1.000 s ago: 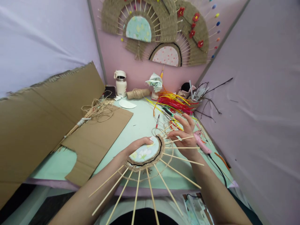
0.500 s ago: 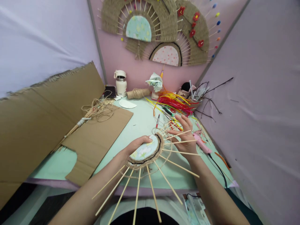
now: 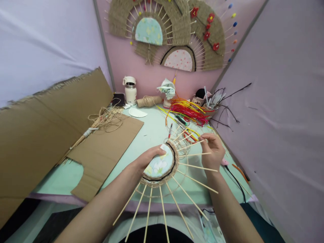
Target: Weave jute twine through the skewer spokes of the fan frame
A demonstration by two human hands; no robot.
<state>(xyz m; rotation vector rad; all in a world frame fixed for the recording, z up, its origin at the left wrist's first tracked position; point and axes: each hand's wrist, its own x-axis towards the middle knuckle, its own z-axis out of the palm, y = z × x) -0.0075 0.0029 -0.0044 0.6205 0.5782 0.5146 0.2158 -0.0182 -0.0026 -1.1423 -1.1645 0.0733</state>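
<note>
1. The fan frame (image 3: 155,184) is held up above the near part of the bench (image 3: 154,130), in front of the person's body and between the two hands.
2. The left hand (image 3: 149,157) is clamped on it: the thumb lies over the floral panel (image 3: 160,165) by its straight edge. The other fingers are behind the frame and cannot be seen.
3. That straight edge is the long axis. It slants from the near left to the far right, with the left hand along it and the curved rim facing right and toward the body.
4. Pale sticks (image 3: 197,167) spread from the rim, some toward the right hand (image 3: 214,148), others down toward the lap.
5. The right hand is at the outer ends of the right-hand sticks, fingers curled inward, beside one tip. Whether they close on a strand or on that stick, I cannot tell.
6. Seen from the right fingers, the panel lies to the left and a little nearer the body, with the stick lengths in between. The left hand is far nearer to it.
7. A loose arc of twine (image 3: 188,162) crosses the sticks outside the rim, between the panel and the right fingers.
</note>
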